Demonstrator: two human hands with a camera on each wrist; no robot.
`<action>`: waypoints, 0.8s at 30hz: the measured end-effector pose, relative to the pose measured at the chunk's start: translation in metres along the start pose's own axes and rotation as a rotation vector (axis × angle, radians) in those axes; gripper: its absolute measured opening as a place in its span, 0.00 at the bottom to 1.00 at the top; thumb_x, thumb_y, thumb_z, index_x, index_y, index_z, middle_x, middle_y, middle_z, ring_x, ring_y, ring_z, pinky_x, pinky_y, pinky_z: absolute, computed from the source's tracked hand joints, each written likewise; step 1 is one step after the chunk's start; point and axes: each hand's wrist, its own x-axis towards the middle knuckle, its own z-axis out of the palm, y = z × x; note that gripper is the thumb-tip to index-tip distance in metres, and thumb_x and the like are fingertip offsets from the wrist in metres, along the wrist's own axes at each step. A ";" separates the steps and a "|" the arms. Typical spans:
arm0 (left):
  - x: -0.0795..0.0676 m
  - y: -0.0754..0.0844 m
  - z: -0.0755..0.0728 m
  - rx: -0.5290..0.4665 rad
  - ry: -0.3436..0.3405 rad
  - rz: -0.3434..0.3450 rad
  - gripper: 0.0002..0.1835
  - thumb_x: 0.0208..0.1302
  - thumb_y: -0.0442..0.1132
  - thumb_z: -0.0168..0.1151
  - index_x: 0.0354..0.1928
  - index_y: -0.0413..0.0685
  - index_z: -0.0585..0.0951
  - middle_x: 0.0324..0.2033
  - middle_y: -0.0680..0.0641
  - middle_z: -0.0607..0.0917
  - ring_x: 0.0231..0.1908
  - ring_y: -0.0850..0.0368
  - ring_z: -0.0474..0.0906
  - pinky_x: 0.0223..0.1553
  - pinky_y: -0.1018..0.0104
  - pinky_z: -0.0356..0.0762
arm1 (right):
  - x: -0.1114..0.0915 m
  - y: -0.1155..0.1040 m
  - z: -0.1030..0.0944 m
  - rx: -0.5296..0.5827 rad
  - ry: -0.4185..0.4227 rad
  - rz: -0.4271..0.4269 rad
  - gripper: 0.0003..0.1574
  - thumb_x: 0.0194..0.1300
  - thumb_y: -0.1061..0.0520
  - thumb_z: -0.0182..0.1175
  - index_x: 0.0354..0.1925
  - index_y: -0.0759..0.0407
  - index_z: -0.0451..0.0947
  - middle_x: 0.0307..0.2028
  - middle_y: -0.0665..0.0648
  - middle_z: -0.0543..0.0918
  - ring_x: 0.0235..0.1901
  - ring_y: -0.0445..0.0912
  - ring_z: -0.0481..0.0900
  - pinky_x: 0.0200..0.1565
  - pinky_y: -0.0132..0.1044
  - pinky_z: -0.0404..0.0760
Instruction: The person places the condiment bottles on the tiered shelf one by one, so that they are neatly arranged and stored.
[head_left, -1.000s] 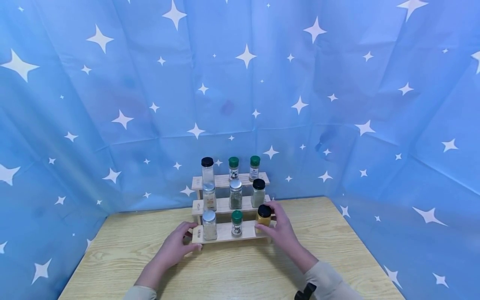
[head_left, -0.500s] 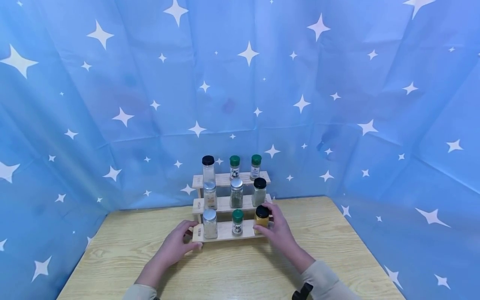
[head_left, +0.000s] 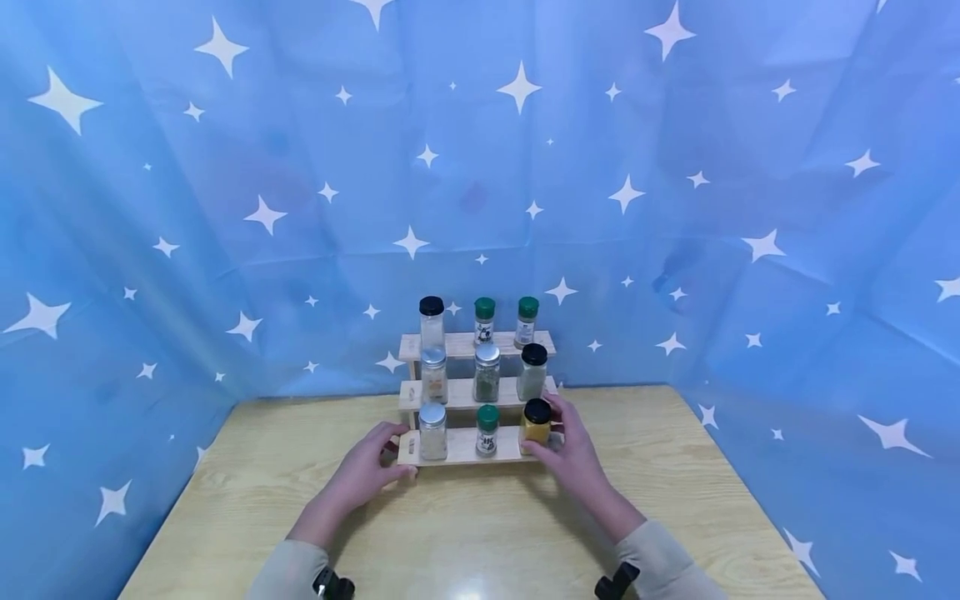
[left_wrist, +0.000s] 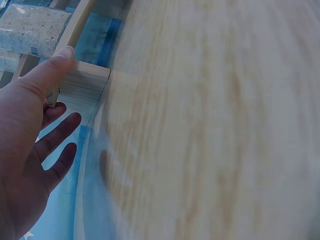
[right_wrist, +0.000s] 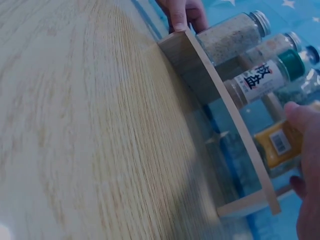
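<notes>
A three-tier wooden rack (head_left: 461,447) stands on the table, with spice jars upright on every tier. My left hand (head_left: 365,468) grips the left end of the bottom tier, thumb on its front edge as the left wrist view shows. At the right end of that tier, my right hand (head_left: 573,454) holds a black-lidded jar of yellow spice (head_left: 535,430) between thumb and fingers. Beside it are a small green-lidded jar (head_left: 487,433) and a silver-lidded jar (head_left: 432,435). In the right wrist view, the hand partly covers the yellow jar (right_wrist: 280,142).
The middle tier bears two silver-lidded jars and a black-lidded jar (head_left: 532,377). On the top tier are a black-lidded jar (head_left: 432,329) and two green-lidded ones. A blue star-patterned curtain (head_left: 480,217) hangs close behind. Wood-grain table (head_left: 465,533) extends in front.
My right hand has shifted slightly left with the yellow spice jar. The left hand keeps its grip on the rack's end. The head view has tilted and turned a little.
</notes>
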 end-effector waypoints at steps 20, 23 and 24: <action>0.011 0.014 -0.010 0.039 -0.044 0.039 0.43 0.69 0.49 0.81 0.81 0.49 0.72 0.73 0.47 0.78 0.67 0.45 0.80 0.70 0.42 0.79 | 0.009 0.017 -0.050 0.041 0.031 -0.087 0.59 0.65 0.64 0.81 0.83 0.61 0.58 0.64 0.66 0.77 0.64 0.60 0.79 0.71 0.54 0.76; 0.012 0.017 -0.019 0.039 -0.041 0.039 0.47 0.69 0.53 0.80 0.84 0.49 0.68 0.77 0.44 0.74 0.71 0.42 0.77 0.73 0.39 0.76 | 0.014 0.022 -0.064 0.003 0.051 -0.112 0.52 0.70 0.64 0.76 0.82 0.63 0.59 0.64 0.66 0.78 0.64 0.60 0.79 0.70 0.41 0.76; 0.012 0.017 -0.023 0.042 -0.035 0.041 0.48 0.70 0.53 0.80 0.85 0.49 0.67 0.78 0.43 0.73 0.71 0.41 0.76 0.72 0.38 0.76 | 0.016 0.024 -0.070 -0.009 0.055 -0.119 0.50 0.72 0.64 0.74 0.82 0.63 0.59 0.64 0.67 0.78 0.63 0.61 0.79 0.69 0.38 0.75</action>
